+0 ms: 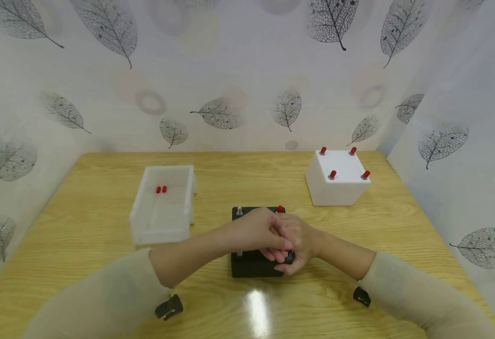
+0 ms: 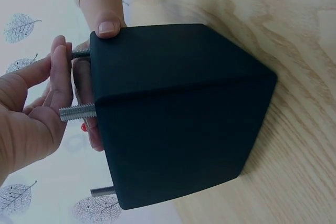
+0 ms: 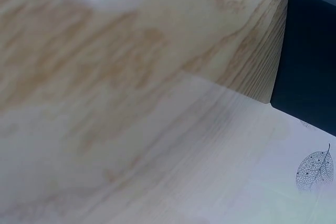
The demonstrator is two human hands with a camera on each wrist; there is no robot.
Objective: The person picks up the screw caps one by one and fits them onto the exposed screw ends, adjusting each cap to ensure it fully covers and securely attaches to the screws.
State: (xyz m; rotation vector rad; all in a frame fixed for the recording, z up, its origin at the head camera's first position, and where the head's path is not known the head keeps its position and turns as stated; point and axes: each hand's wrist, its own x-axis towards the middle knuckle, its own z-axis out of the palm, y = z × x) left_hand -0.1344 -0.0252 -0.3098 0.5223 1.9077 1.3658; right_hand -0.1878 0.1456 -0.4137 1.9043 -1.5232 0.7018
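A black block [image 1: 253, 270] with upright threaded bolts [image 2: 79, 112] on its top stands on the table in front of me. My left hand [image 1: 258, 233] reaches over it and pinches at the near right bolt, where a bit of red cap [image 1: 287, 251] shows by the fingertips; most of that cap is hidden. My right hand [image 1: 301, 240] holds the block's right upper edge, thumb on the side and fingers across the top. Another red cap [image 1: 280, 208] sits on the far right bolt. The far left bolt [image 1: 239, 211] is bare.
At the left stands a white tray [image 1: 136, 207] with two loose red caps [image 1: 161, 189] in it. A white block [image 1: 336, 194] with red-capped bolts [image 1: 332, 174] is at the back right. A leaf-patterned curtain [image 1: 247, 70] encloses the wooden table [image 1: 82, 226].
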